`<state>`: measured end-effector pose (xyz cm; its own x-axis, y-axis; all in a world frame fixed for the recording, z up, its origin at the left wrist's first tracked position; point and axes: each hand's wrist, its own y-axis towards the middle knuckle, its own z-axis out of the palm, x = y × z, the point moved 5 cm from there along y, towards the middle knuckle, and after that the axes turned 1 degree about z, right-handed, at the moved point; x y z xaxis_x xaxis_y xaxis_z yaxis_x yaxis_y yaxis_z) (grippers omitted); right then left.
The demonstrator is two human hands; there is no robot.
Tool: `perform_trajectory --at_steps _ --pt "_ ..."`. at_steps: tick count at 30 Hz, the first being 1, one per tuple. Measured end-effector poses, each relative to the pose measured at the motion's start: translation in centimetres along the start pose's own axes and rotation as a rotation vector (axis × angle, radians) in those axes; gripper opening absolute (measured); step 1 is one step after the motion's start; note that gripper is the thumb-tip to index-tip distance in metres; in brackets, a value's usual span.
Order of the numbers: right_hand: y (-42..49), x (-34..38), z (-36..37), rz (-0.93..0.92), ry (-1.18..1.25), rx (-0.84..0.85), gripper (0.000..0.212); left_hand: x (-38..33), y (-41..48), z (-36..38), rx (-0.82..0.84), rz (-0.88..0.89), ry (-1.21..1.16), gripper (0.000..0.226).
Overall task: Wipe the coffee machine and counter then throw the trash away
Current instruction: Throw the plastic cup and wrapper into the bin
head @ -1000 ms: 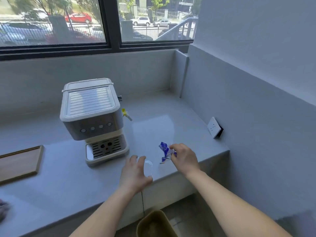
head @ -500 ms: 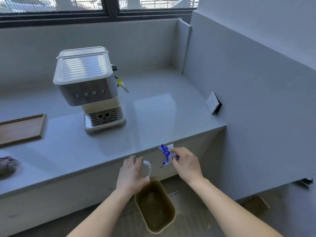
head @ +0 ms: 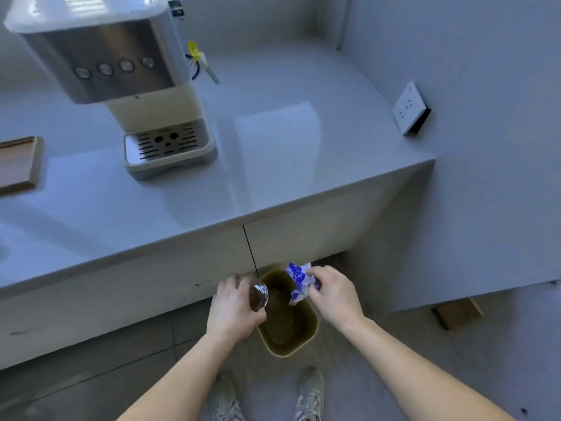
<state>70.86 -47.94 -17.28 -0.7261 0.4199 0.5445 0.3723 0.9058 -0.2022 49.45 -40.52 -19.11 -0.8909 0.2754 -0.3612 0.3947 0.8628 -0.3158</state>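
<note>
Trash is what this moment concerns: two pieces are held above the bin (head: 287, 317), which stands on the floor at the foot of the cabinet, at about 6 o'clock from the coffee machine (head: 121, 83). There is only the head view.

The counter (head: 273, 153) looks bare and glossy around the machine, with no litter showing on it, so I judge the wiping done, though the pictures cannot prove it. A wooden tray (head: 18, 162) lies at 9 o'clock from the machine, at the left edge of the view. What is left, by my reading, is the last step: letting both pieces fall into the bin.

The left hand (head: 235, 308) reaches forward and down, its fingers curled and clamped around a small clear cup (head: 258, 296). The cup is tipped on its side, its rim facing 3 o'clock, over the left edge of the bin's mouth. The right hand (head: 335, 294) reaches in from 3 o'clock, thumb and fingertips pinched on a crumpled blue and white wrapper (head: 299, 281), which hangs over the far right part of the opening. Both forearms run up from the bottom of the view, bare, wrists slightly bent inward towards each other. The two hands are near but apart, with the bin's dark inside showing between them.
</note>
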Motion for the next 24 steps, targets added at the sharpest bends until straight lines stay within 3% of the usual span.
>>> perform_trajectory --at_steps 11,19,24 --pt "1.0 -8.9 16.8 0.079 -0.072 0.155 0.020 6.1 4.3 14.2 0.124 0.016 0.003 0.073" --pt "1.2 -14.2 23.9 0.167 -0.126 0.261 0.021 8.9 5.4 23.2 0.259 0.046 0.087 0.072" --pt "3.3 -15.7 27.1 0.196 -0.134 0.269 0.017 8.6 8.5 26.7 0.222 0.107 0.150 0.075"
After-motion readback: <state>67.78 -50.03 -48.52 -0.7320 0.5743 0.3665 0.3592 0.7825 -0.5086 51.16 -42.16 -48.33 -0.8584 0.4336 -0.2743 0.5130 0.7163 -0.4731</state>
